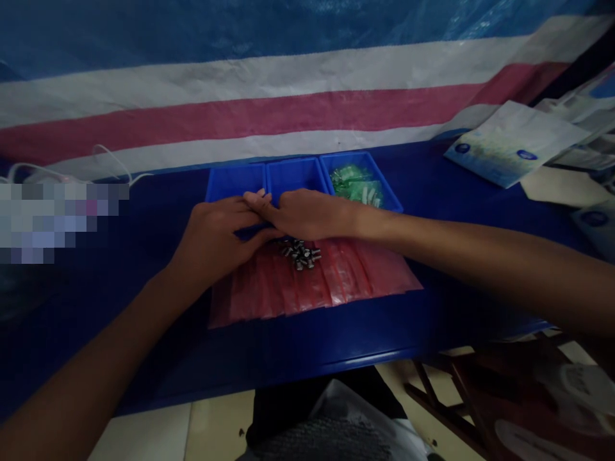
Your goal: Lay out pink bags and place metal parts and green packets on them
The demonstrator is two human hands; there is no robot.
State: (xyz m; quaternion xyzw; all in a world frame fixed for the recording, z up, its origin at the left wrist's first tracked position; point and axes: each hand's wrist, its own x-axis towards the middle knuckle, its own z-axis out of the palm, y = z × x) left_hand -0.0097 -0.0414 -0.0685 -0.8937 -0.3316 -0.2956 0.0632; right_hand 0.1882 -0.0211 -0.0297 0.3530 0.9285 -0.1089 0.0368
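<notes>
Striped sheeting backs your blue table. Fingers of your left hand and right hand meet, left thumb spread—any pinch, I can't tell. Nearer you, loose screws on red bags seem left; beyond, rightward, binned green bags look done.

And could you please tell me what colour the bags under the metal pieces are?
The bags are pinkish red, clearest in the head view.
</notes>
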